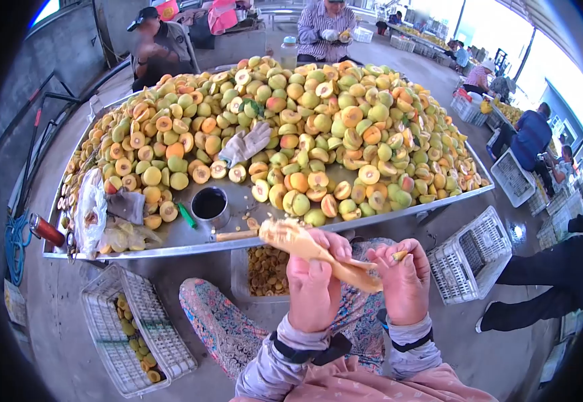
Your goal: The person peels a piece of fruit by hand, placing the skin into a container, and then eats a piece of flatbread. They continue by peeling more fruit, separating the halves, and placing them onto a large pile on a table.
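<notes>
A metal table (171, 250) stands beyond the hands, under a broad heap of halved fruit (317, 179); its raised rim probably stops pieces rolling off. A white crate (471, 258) stands to the right of the hands; another crate (107, 335) with fruit in it is on the floor to their left, presumably low for easy filling. Nearer, a shallow tub (240, 275) of small brown pieces sits low, just left of the left hand (313, 291). That hand is closed round the middle of a floppy tan item (291, 240), perhaps a rubber glove, though its rough end is unclear; the grip seems meant to steady it. The right hand (405, 288) is at the item's other end, fingers bent, with a small yellowish piece (399, 256) at its fingertips. Ahead and left of both hands are a fabric glove (246, 143), a metal cup (211, 218) and a green object (186, 216).
</notes>
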A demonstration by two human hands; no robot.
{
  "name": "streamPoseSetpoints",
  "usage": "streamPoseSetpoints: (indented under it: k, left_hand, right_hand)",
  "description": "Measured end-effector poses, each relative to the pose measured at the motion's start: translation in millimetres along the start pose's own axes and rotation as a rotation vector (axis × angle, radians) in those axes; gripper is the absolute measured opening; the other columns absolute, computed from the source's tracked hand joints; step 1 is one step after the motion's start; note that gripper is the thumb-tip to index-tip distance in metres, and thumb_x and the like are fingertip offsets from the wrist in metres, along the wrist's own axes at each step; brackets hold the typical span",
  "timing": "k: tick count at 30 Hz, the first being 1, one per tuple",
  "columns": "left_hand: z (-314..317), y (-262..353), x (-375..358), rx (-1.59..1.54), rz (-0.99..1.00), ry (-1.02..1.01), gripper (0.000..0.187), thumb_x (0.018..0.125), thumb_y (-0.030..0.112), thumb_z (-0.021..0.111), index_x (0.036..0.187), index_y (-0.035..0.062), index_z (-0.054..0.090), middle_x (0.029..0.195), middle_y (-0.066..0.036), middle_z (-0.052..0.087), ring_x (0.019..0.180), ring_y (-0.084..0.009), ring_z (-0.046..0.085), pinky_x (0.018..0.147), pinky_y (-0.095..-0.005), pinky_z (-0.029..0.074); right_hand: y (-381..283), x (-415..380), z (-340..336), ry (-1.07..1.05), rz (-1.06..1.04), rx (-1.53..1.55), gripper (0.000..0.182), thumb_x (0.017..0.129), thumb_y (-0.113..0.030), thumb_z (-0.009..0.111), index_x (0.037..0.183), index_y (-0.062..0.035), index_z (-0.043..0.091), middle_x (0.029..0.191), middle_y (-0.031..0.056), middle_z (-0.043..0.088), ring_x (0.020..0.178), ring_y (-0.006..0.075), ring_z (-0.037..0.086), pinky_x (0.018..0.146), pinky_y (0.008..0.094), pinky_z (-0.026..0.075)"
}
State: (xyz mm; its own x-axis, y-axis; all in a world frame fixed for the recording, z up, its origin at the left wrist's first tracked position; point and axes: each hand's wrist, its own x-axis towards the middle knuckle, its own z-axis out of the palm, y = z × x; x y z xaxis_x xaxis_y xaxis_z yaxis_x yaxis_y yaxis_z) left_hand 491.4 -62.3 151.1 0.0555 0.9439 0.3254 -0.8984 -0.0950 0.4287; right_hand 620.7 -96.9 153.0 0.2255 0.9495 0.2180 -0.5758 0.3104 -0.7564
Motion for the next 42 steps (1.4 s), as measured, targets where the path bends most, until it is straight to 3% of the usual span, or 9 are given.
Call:
streamPoseSetpoints:
  k: [8,10,16,18,20,28,32,38,42]
  left_hand:
    - [66.8,21.0,2.5,0.297,0.367,-0.309,0.034,0.089,0.034,0.064,0.094,0.0093,0.042,0.082,-0.007,0.05,0.072,-0.0212,0.05,0.076,-0.0378,0.043]
    - [69.8,21.8,2.6,0.237,0.446,-0.394,0.023,0.084,0.013,0.068,0.095,0.0054,0.05,0.088,-0.013,0.058,0.08,-0.0241,0.057,0.078,-0.037,0.044]
    - [87.3,22.2,6.0,0.304,0.61,-0.473,0.03,0.085,0.021,0.068,0.099,0.0036,0.049,0.087,-0.013,0.057,0.075,-0.0232,0.057,0.073,-0.0356,0.046]
    - [100.3,10.0,3.9,0.119,0.73,-0.287,0.014,0.085,0.012,0.067,0.082,0.0046,0.055,0.078,-0.01,0.057,0.071,-0.0229,0.058,0.068,-0.035,0.045]
    - [85.8,26.6,4.5,0.348,0.663,-0.539,0.011,0.085,0.009,0.064,0.088,0.006,0.054,0.087,-0.012,0.057,0.08,-0.0251,0.058,0.076,-0.0391,0.044]
    - [101.2,50.2,-13.0,0.398,0.803,-0.457,0.018,0.081,0.012,0.068,0.091,-0.0014,0.062,0.084,-0.016,0.059,0.074,-0.0299,0.059,0.067,-0.0396,0.048]
    - [96.9,55.0,-3.9,0.538,1.021,-0.637,0.024,0.072,0.016,0.071,0.085,-0.0015,0.062,0.081,-0.015,0.058,0.07,-0.0301,0.058,0.065,-0.0416,0.048]
    - [125.0,80.1,-29.9,0.672,0.894,-0.561,0.027,0.059,0.021,0.068,0.075,0.0001,0.064,0.068,-0.007,0.052,0.057,-0.0222,0.054,0.053,-0.0348,0.041]
    - [130.9,86.9,-39.5,0.807,0.818,-0.459,0.023,0.061,0.019,0.071,0.078,0.0032,0.067,0.07,-0.006,0.051,0.058,-0.0208,0.053,0.055,-0.0348,0.041]
  right_hand:
    - [-15.4,6.7,20.2,0.02,-0.311,-0.195,0.027,0.093,-0.026,0.061,0.103,-0.004,0.05,0.093,0.0075,0.058,0.085,0.0217,0.063,0.075,0.0372,0.054]
    - [-23.0,11.9,30.2,0.024,-0.31,-0.189,0.025,0.094,-0.025,0.06,0.103,-0.0039,0.05,0.091,0.0064,0.056,0.082,0.0207,0.062,0.073,0.0359,0.053]
    - [-22.6,23.0,32.4,0.001,-0.179,-0.003,0.017,0.095,-0.02,0.057,0.103,-0.0051,0.052,0.09,0.0057,0.055,0.075,0.0175,0.06,0.067,0.0304,0.052]
    - [-26.9,27.2,36.4,-0.009,-0.197,0.014,0.016,0.096,-0.019,0.057,0.104,-0.0058,0.052,0.088,0.0053,0.055,0.07,0.016,0.059,0.062,0.0294,0.052]
    - [-29.3,32.2,39.4,-0.083,-0.22,0.053,0.017,0.096,-0.019,0.057,0.104,-0.0055,0.051,0.087,0.0046,0.055,0.065,0.0151,0.058,0.059,0.0297,0.051]
    - [-19.0,31.7,63.5,-0.146,-0.158,0.118,0.017,0.095,-0.019,0.057,0.104,-0.0054,0.052,0.087,0.0042,0.055,0.062,0.014,0.056,0.055,0.0297,0.047]
    - [-5.1,34.9,71.2,-0.156,-0.14,0.17,0.015,0.097,-0.018,0.054,0.104,-0.0043,0.055,0.085,0.0049,0.056,0.06,0.0132,0.056,0.055,0.0294,0.047]
    - [-6.4,28.2,98.8,-0.251,-0.065,0.351,0.016,0.098,-0.015,0.052,0.107,-0.0028,0.054,0.072,0.0057,0.057,0.059,0.012,0.054,0.055,0.0269,0.045]
    - [0.2,26.9,101.9,-0.355,-0.04,0.423,0.015,0.097,-0.014,0.054,0.108,-0.0046,0.053,0.108,0.0065,0.056,0.064,0.0117,0.056,0.059,0.0266,0.045]
